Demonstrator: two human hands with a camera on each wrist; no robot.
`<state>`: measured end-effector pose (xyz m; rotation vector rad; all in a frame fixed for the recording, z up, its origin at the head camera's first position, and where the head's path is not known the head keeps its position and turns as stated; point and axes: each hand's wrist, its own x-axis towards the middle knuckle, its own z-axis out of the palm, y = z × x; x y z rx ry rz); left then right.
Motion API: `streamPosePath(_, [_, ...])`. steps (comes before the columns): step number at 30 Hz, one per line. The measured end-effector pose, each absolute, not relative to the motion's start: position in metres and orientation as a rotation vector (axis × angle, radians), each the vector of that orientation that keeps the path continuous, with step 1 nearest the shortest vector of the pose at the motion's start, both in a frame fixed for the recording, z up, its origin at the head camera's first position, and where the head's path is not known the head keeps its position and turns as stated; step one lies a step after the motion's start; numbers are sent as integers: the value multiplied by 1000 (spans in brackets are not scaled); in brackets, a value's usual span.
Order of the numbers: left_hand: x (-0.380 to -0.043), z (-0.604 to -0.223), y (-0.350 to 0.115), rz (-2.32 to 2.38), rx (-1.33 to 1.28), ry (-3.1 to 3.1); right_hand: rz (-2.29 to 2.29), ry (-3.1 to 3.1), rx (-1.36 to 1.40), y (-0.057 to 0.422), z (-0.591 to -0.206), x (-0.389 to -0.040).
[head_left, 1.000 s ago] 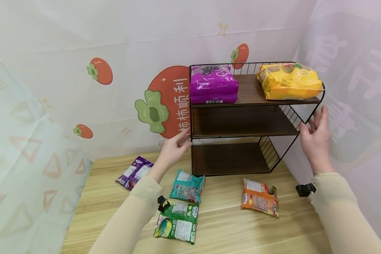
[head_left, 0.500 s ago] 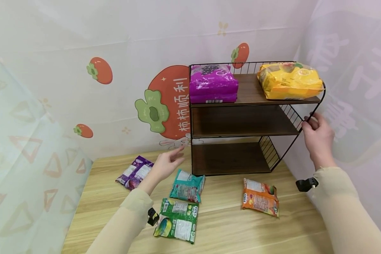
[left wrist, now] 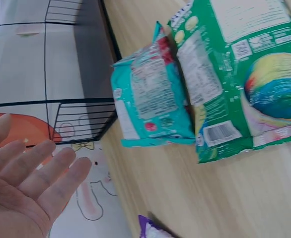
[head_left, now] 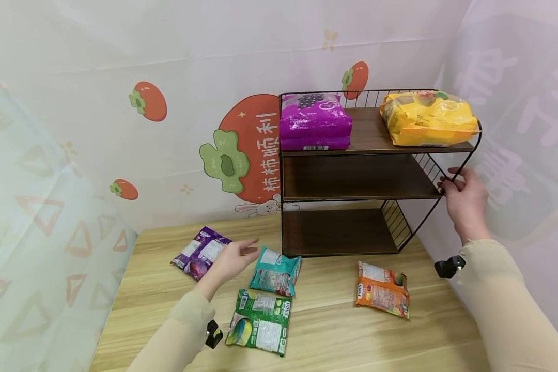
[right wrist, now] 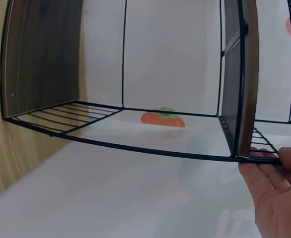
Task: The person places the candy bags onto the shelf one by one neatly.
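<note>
Currently the right hand grips one rack near four packets; the left hand hangs relaxed and empty.

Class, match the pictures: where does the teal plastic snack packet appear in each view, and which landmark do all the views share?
Head: the teal plastic snack packet lies lower middle, just beyond the green plastic snack packet.
Left wrist: just above centre, left of the green packet.
Right wrist: not in it.
Shared landmark: the black wire rack with dark brown shelves.
</note>
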<state>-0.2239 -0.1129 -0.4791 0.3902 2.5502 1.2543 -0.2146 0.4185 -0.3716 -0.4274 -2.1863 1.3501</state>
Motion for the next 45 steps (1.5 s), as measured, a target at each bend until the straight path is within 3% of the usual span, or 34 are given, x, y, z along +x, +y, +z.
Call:
streamPosePath(18, [-207,-509,-122,1206,454,2440,1028,-2416,-369,424,-374,-216])
streamPosePath(45, [-196,-561,-135,1115,162,2472,976,-2395,-336,425,-376,-215])
